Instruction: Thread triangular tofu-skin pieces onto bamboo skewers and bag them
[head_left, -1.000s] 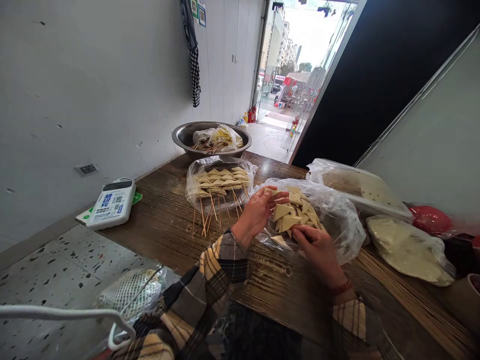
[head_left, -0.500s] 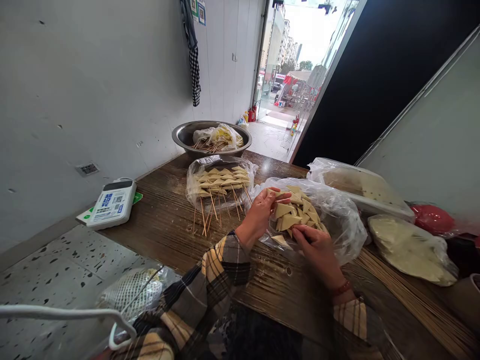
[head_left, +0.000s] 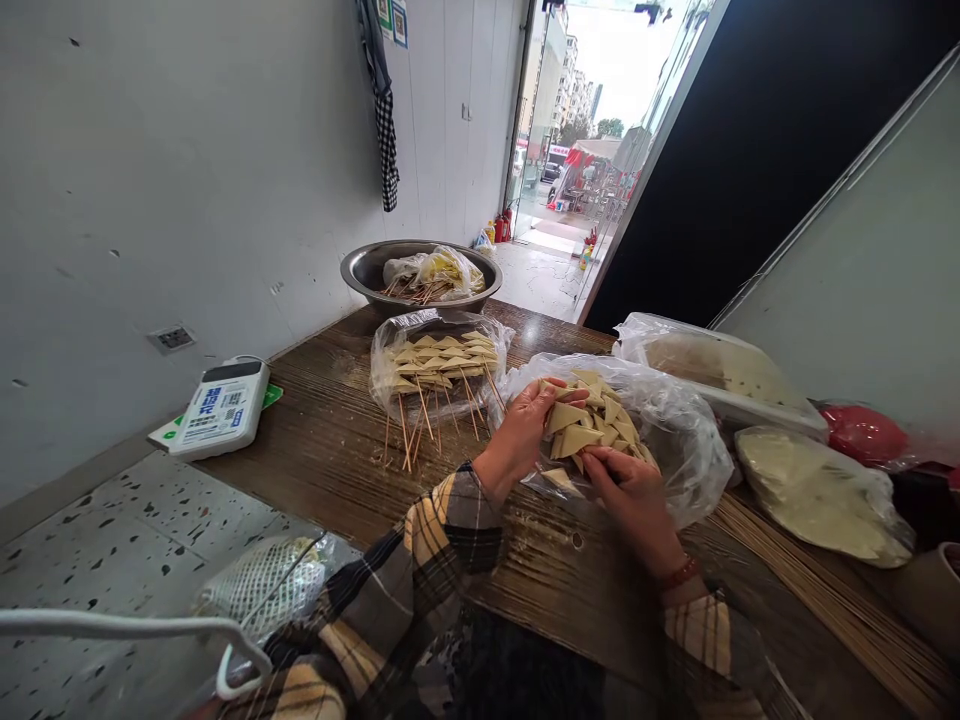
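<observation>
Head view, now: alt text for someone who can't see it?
A left hand and right hand work at a pile of pale triangular pieces amid clear plastic; the left seems to hold one. Skewered pieces lie bagged to the left on the wooden table, a metal basin beyond.

Pale triangles (head_left: 604,420) partly hidden by the left grip (head_left: 521,433), hanging cloth (head_left: 385,140) cut off by top edge

The left hand (head_left: 523,428) pinches a beige triangle (head_left: 559,390); the right hand (head_left: 628,488) touches others heaped on clear plastic (head_left: 686,440).
</observation>
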